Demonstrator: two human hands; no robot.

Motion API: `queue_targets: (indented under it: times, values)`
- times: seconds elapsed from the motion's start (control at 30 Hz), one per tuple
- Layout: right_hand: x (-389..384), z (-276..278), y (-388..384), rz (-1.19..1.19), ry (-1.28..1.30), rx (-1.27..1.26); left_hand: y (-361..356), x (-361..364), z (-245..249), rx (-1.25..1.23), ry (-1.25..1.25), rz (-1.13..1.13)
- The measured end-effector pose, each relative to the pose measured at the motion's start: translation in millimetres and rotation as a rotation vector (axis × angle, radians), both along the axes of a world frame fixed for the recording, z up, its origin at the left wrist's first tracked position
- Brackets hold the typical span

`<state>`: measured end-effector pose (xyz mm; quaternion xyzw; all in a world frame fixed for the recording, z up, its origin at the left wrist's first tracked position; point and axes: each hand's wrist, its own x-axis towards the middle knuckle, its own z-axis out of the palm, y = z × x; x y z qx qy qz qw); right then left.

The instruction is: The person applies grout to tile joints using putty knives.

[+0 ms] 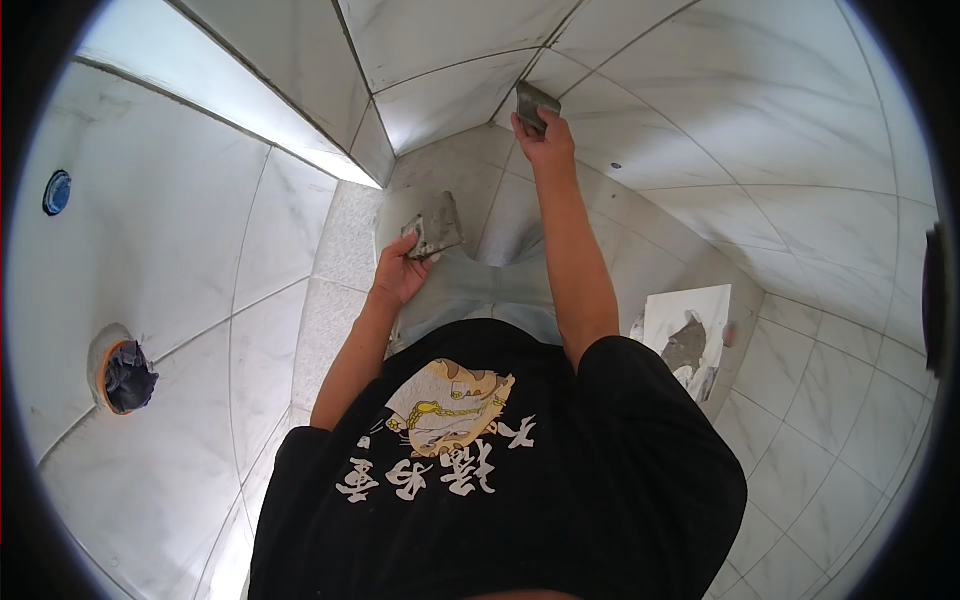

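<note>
My left hand (402, 272) is closed on the edge of a small flat board (436, 226) smeared with grey paste, held out in front of my thigh. My right hand (548, 143) reaches forward, its fingers wrapped round a small dark grey scraper (537, 104). The scraper overlaps the seam where two marble-patterned tile walls (640, 110) meet. Part of its lower edge is hidden behind my fingers.
A white panel (688, 325) with a grey patch stands at my right. In the left tiled surface (180, 250) are an orange-rimmed hole (128, 378) stuffed with dark material and a blue round plug (57, 193). A wall edge (372, 150) juts in ahead.
</note>
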<state>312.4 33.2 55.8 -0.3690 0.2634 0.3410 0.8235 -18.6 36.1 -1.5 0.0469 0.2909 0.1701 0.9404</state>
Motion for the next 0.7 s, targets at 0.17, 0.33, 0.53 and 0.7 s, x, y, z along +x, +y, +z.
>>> queue_targets:
  times: [0.17,0.33,0.53,0.7]
  values:
    - [0,18,-1,-0.010,-0.015,0.025,-1,0,-3,0.016,-0.001,0.002]
    - [-2,35,-2,-0.020,-0.026,0.052,-3,1,2,0.036,-0.001,-0.003]
    - [-5,64,-4,0.004,-0.084,0.091,-4,1,2,0.048,-0.022,-0.001]
    - [-4,83,-4,-0.004,-0.124,0.136,-5,1,-2,0.038,-0.036,0.014]
